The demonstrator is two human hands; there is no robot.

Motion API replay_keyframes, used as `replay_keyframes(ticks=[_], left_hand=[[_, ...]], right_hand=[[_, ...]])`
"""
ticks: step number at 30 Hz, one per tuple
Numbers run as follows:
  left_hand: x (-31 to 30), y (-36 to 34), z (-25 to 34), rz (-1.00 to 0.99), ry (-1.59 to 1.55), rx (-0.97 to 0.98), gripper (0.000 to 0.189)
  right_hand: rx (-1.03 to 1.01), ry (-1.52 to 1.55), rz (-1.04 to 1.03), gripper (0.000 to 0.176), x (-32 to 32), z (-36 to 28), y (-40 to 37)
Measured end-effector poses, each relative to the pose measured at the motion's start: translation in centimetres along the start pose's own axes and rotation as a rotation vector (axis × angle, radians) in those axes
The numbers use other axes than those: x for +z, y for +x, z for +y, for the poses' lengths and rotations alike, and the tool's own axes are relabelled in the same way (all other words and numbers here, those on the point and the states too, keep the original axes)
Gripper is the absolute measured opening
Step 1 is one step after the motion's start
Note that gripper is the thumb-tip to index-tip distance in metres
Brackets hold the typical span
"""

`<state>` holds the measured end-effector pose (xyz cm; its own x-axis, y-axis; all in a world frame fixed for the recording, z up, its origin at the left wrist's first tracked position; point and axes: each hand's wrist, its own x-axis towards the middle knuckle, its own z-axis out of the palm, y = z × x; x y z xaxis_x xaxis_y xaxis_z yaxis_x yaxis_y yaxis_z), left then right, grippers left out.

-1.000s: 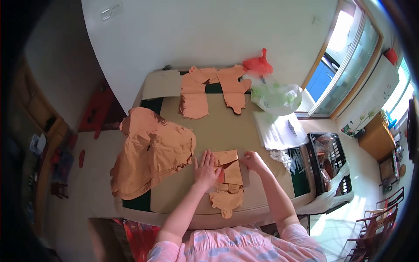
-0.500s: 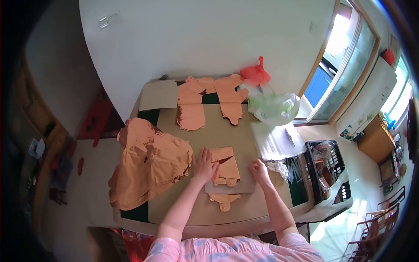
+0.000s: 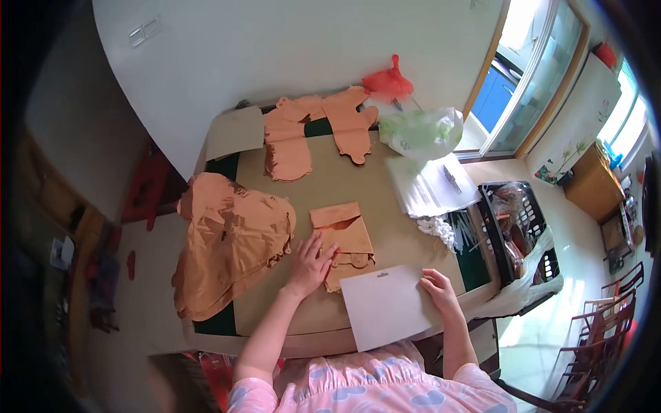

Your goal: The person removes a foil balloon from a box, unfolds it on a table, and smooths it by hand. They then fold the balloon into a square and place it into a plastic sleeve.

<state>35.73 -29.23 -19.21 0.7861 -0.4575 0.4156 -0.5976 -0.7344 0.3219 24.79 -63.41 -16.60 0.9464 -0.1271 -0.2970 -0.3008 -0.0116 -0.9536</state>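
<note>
On the table in front of me lies a folded orange foil balloon (image 3: 350,233), with a scalloped end sticking out below its flap. My left hand (image 3: 311,265) rests on its lower left part, fingers stretched and apart. At the near edge of the table, my right hand (image 3: 441,292) grips the right side of a white card (image 3: 385,310). The card has a small hanger slot near its top and is tilted over the table edge. Left of my left hand spreads a crumpled pile of orange foil balloons (image 3: 234,244).
Flat orange foil balloons (image 3: 289,151) lie at the back beside a grey-beige card (image 3: 235,134). To the right are clear plastic sleeves (image 3: 430,186), a white-green plastic bag (image 3: 423,131), a white string bundle (image 3: 436,230) and a black crate (image 3: 513,227). A red bag (image 3: 389,82) sits against the wall.
My right hand has drawn the card out from beneath the folded balloon, toward me and rightward. My left hand stays on the balloon. The head view has shifted.
</note>
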Motion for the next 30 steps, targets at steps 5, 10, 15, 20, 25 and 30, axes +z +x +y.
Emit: replay_keyframes(ticks=[5, 10, 15, 20, 25, 30], left_hand=[[0.5, -0.7, -0.1, -0.081, -0.005, -0.023, 0.037], [0.0, -0.8, -0.1, -0.111, 0.007, -0.032, 0.041], [0.5, -1.1, -0.7, -0.101, 0.016, -0.009, 0.043], [0.2, -0.8, -0.3, -0.069, 0.039, -0.004, 0.039], [-0.4, -0.5, -1.4, 0.208, -0.573, -0.352, 0.028], [-1.6, 0.6, 1.6, 0.151, -0.288, -0.194, 0.023]], right_hand=[[0.022, 0.099, -0.067, 0.025, 3.5, -1.5, 0.6], [-0.153, -0.052, 0.0, 0.033, 6.0, -0.5, 3.0], [-0.679, -0.769, 0.113, 0.048, 10.3, -1.8, 2.9], [-0.785, -1.017, -0.139, 0.043, 12.6, -0.3, 2.9], [-0.8, -1.077, -0.139, 0.042, 12.7, -0.5, 2.6], [-0.788, -1.095, -0.147, 0.042, 12.8, -0.7, 2.4]])
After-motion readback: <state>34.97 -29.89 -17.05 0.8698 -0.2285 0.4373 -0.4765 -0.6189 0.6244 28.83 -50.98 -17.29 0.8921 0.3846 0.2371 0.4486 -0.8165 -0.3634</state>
